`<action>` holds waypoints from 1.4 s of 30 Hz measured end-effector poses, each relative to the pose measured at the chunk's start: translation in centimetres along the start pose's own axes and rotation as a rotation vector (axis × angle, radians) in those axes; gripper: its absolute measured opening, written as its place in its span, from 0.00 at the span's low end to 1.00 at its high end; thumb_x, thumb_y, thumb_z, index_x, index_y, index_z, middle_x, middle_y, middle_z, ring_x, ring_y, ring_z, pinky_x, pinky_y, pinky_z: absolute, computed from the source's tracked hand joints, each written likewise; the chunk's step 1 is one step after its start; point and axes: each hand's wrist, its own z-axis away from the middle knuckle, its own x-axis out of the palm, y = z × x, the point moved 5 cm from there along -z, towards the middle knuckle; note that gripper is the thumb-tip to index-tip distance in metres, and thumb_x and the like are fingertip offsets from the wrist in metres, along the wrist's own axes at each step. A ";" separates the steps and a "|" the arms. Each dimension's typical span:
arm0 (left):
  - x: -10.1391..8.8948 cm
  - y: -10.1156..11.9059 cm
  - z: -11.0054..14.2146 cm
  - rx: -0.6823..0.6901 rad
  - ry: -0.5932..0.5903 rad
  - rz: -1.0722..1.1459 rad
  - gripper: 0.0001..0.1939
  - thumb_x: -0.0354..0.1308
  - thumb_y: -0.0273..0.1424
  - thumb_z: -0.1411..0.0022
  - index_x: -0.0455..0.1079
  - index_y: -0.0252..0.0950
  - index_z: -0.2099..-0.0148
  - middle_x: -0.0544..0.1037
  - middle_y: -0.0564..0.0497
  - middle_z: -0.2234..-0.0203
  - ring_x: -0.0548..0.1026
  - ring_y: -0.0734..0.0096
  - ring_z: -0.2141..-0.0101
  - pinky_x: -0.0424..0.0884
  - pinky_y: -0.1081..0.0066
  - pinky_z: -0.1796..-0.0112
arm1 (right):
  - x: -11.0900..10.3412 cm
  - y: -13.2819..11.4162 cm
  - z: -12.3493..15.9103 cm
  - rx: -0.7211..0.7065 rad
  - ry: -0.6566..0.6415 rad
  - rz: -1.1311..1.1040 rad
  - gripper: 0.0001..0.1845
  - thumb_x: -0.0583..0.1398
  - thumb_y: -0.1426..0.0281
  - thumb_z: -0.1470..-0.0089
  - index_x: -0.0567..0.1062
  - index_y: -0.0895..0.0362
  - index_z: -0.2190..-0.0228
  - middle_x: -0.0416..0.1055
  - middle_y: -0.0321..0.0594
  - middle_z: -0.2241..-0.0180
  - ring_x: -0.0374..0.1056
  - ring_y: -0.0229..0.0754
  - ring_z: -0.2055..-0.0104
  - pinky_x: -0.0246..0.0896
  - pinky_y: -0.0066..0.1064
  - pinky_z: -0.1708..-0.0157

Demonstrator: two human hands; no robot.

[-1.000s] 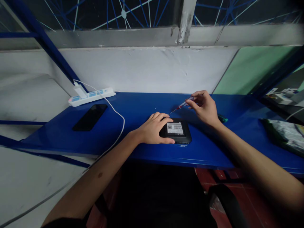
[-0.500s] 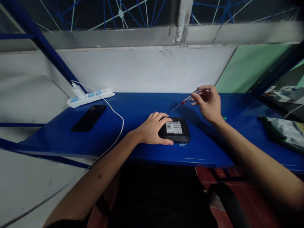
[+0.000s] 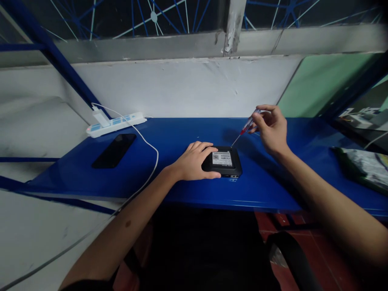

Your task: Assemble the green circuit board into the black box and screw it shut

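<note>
A flat black electronic box with a white printed label on top lies on the blue table. My left hand grips its left side, thumb at the near edge and fingers across the far part. In my right hand is a screwdriver with a clear and red handle, held slanted between thumb and fingers. Its thin tip points down to the far right corner of the box; whether it touches there I cannot tell.
On the left are a black phone and a white power strip with a charger plugged in. A white cable runs across the table and off its front edge. A shiny packet lies at the right.
My right hand has moved right, bringing the screwdriver tip from beyond the box to its far right corner, and the screwdriver stands steeper. The box has tilted or shifted slightly away under my left hand.
</note>
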 end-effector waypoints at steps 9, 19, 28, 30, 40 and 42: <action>-0.3 0.3 0.0 -0.013 -0.017 -0.005 0.46 0.57 0.63 0.45 0.59 0.43 0.33 0.59 0.43 0.33 0.57 0.41 0.37 0.56 0.42 0.38 | 0.4 0.1 0.3 -0.019 -0.046 0.073 0.21 0.63 0.50 0.44 0.70 0.47 0.54 0.69 0.36 0.70 0.71 0.41 0.73 0.76 0.41 0.72; -0.1 0.2 0.0 0.000 -0.002 0.013 0.46 0.57 0.63 0.45 0.59 0.44 0.32 0.60 0.43 0.33 0.57 0.41 0.36 0.54 0.41 0.37 | 0.5 0.4 0.6 -0.077 -0.069 0.138 0.20 0.64 0.52 0.43 0.71 0.49 0.55 0.71 0.37 0.68 0.72 0.39 0.74 0.74 0.37 0.75; -0.2 0.2 0.0 0.007 -0.006 0.001 0.46 0.56 0.64 0.44 0.59 0.42 0.33 0.60 0.43 0.33 0.57 0.42 0.36 0.57 0.42 0.38 | -0.1 -1.1 1.0 -0.182 -0.004 0.300 0.22 0.61 0.55 0.39 0.70 0.49 0.47 0.75 0.41 0.62 0.75 0.40 0.72 0.74 0.37 0.71; -0.1 0.2 0.0 0.008 -0.006 -0.001 0.46 0.56 0.63 0.44 0.59 0.41 0.33 0.59 0.42 0.33 0.57 0.42 0.36 0.57 0.42 0.38 | -0.2 -1.0 0.9 -0.169 0.027 0.272 0.23 0.61 0.54 0.40 0.72 0.50 0.46 0.75 0.42 0.60 0.76 0.40 0.72 0.75 0.39 0.70; 0.3 0.2 0.0 0.032 0.055 -0.028 0.45 0.57 0.62 0.44 0.60 0.41 0.33 0.61 0.42 0.34 0.59 0.43 0.37 0.60 0.43 0.38 | 2.9 2.1 2.3 0.100 -0.089 -0.001 0.17 0.67 0.58 0.48 0.74 0.54 0.61 0.79 0.43 0.60 0.79 0.44 0.63 0.78 0.43 0.57; 0.3 0.4 0.0 0.029 0.060 -0.030 0.44 0.57 0.61 0.44 0.61 0.41 0.34 0.61 0.42 0.34 0.59 0.43 0.37 0.60 0.43 0.39 | 3.7 2.4 2.7 0.106 -0.142 -0.018 0.16 0.67 0.58 0.48 0.73 0.53 0.61 0.80 0.44 0.59 0.79 0.45 0.60 0.78 0.44 0.55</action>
